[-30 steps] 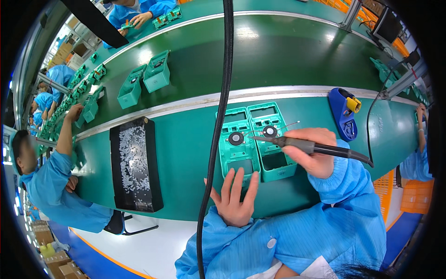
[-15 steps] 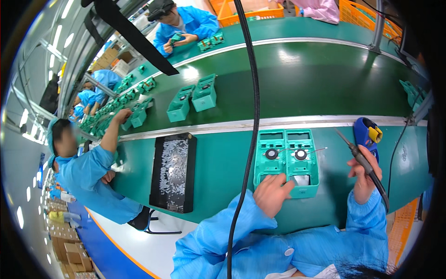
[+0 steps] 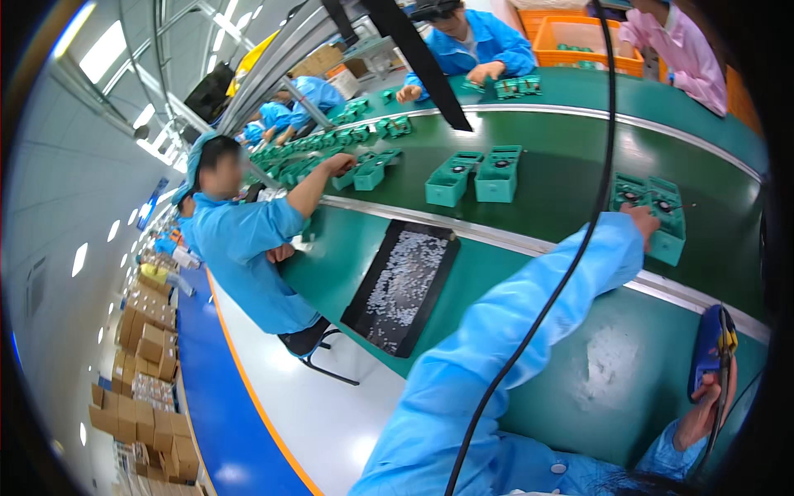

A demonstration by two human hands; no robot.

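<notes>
My left arm stretches forward across the bench. My left hand (image 3: 641, 221) grips the near edge of a pair of joined-looking green plastic housings (image 3: 668, 219), which lie on the dark green belt beyond the metal rail. Each housing carries a round black-and-white part, and a thin wire sticks out at the right. At the lower right, my right hand (image 3: 701, 411) is closed around a soldering iron (image 3: 723, 388). The iron's front end is at the blue iron stand (image 3: 705, 351), and its tip cannot be made out.
A black tray (image 3: 354, 304) of small whitish pieces lies on the bench to the left. More green housings (image 3: 497, 182) stand along the belt. A co-worker in blue (image 3: 240, 240) reaches over the belt at left; others sit across it. A black cable (image 3: 550, 302) hangs across the view.
My left hand has moved the two housings from the bench, over the rail, onto the belt. My right hand has brought the soldering iron to its stand. The view has swung left.
</notes>
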